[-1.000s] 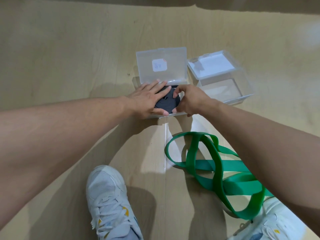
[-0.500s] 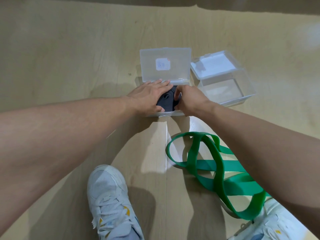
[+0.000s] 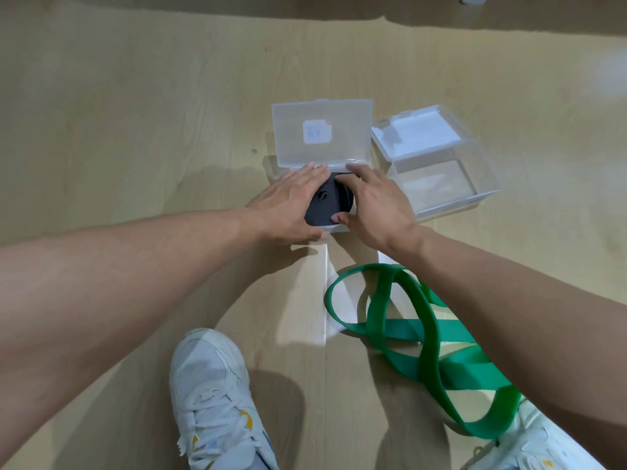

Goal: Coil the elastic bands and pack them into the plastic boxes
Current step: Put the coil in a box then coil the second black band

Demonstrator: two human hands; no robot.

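A coiled black elastic band (image 3: 325, 205) lies inside a clear plastic box whose lid (image 3: 320, 132) stands open behind it. My left hand (image 3: 288, 205) lies flat with straight fingers over the coil's left side and the box's left part. My right hand (image 3: 376, 205) spreads over the coil's right side, fingertips at the hinge and thumb on the coil's near edge. A second clear box (image 3: 441, 164) sits open and empty to the right. A loose green elastic band (image 3: 424, 347) sprawls uncoiled on the floor under my right forearm.
Everything rests on a pale wooden floor (image 3: 135, 130). A white sneaker (image 3: 213, 395) stands near the bottom centre, and another sneaker (image 3: 539, 449) shows at the bottom right beside the green band.
My right hand has uncurled and spread over the coil, fingers now reaching the hinge. The left hand has slid slightly left, baring more of the black coil.
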